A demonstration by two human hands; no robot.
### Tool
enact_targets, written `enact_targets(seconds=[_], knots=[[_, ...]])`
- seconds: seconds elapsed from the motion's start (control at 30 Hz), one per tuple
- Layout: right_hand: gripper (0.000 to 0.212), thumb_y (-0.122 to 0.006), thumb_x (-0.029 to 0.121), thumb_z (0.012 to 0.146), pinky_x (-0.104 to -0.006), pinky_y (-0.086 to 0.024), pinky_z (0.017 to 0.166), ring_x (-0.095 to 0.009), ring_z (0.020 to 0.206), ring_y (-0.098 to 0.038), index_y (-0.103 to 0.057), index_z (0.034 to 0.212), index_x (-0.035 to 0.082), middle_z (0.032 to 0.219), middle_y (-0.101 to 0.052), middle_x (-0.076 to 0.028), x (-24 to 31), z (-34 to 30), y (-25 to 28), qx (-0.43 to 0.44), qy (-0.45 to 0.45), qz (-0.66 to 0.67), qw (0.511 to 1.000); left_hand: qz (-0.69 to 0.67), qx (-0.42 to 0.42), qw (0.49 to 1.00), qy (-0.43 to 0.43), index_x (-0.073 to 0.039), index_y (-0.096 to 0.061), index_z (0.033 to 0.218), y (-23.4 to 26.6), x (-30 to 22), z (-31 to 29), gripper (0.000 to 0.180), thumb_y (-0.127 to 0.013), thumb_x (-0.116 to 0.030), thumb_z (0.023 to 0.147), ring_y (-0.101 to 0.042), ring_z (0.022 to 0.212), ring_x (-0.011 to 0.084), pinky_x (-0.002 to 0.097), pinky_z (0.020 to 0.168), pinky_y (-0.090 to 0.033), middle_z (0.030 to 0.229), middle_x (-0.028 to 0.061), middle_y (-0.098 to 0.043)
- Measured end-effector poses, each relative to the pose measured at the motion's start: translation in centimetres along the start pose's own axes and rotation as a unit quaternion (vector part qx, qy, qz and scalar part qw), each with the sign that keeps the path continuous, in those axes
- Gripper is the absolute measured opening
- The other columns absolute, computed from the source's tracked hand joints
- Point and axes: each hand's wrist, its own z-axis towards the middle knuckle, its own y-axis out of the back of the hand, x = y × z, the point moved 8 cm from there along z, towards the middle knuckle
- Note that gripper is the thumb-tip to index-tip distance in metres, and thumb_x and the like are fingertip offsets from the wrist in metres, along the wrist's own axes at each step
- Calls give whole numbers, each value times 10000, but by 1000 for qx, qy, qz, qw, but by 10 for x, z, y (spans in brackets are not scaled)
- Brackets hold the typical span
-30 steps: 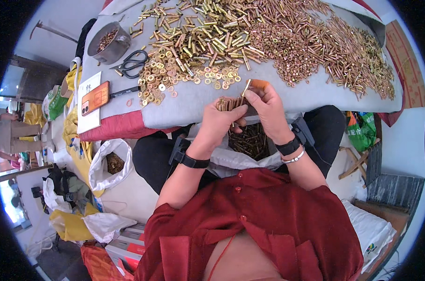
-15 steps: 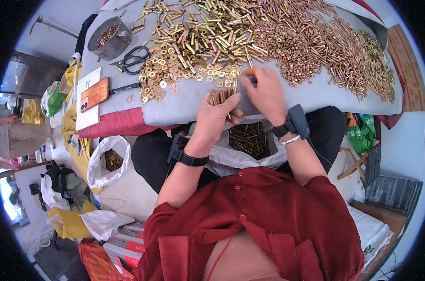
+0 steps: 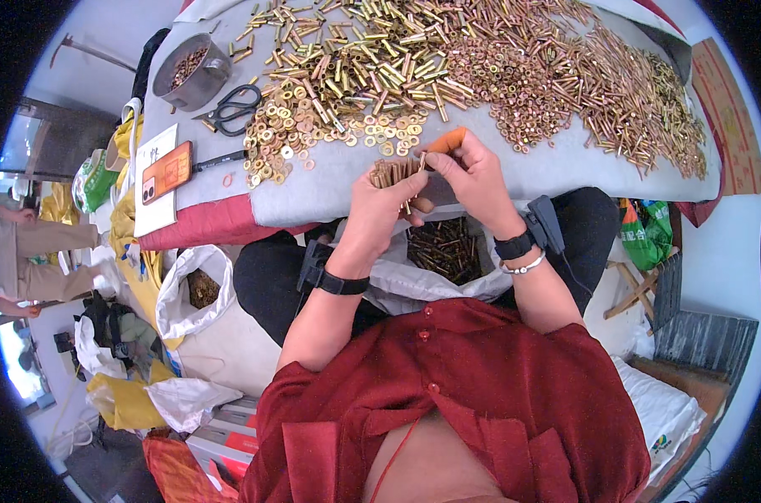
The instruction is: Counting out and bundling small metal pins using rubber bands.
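My left hand (image 3: 379, 205) is closed around a bunch of copper-coloured bolts (image 3: 390, 173), held upright side by side above the table's near edge. My right hand (image 3: 474, 180), with an orange cover on one finger, meets the bunch from the right. Its thumb and index finger pinch at a thin metal piece by the bunch's right end; the fingers partly hide it. Flat brass washers (image 3: 284, 126) lie scattered just beyond my hands. Between my legs, under the hands, sits a white sack (image 3: 389, 277) with many dark bolts (image 3: 447, 247) in it.
Gold-coloured sleeves (image 3: 389, 63), small nuts (image 3: 523, 113) and long bolts (image 3: 607, 92) lie heaped across the table (image 3: 305, 197). At the left are a metal tub (image 3: 204, 80), black scissors (image 3: 232, 111) and an orange phone (image 3: 168, 172). Another person's legs (image 3: 53, 251) show at far left.
My right hand has moved slightly left and down, its fingertips now at the bunch. My left hand stays closed around the bolts. More of the other person's legs shows at the left.
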Motion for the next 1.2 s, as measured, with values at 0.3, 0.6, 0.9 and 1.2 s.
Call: enact_targets(seconds=[0.3, 0.6, 0.9, 1.2], knots=[[80, -619, 60, 852, -225, -472, 607, -44, 705, -563, -576, 897, 11, 776, -647, -32, 4, -18, 11, -32, 10, -44, 998, 14, 32, 999, 25, -23, -582, 1031, -12, 4, 0, 235, -645, -156, 847, -619, 609, 137, 236, 441, -469, 827, 48, -634], [217, -655, 96, 783, -363, -492, 624, -305, 727, -605, -609, 987, 38, 820, -607, -155, 48, -34, 15, -14, 224, -316, 922, 27, 49, 998, 9, -21, -591, 1025, -25, 1, 4, 241, -654, -155, 835, -634, 675, 136, 243, 462, -476, 849, 52, -646], [284, -662, 240, 802, -428, -442, 741, -357, 868, -536, -550, 919, 6, 876, -571, -183, 30, -30, 100, -173, 14, -558, 812, 28, 13, 999, -14, -13, -596, 1047, -23, -10, 5, 280, -661, -166, 822, -647, 724, 163, 261, 494, -498, 953, 75, -654], [149, -629, 130, 786, -421, -449, 709, -348, 798, -542, -563, 837, 6, 814, -572, -168, 19, -12, 83, -129, 73, -591, 793, 8, -7, 1000, -6, -14, -600, 1026, -20, -5, 13, 259, -662, -159, 821, -646, 707, 168, 264, 472, -504, 901, 68, -651]])
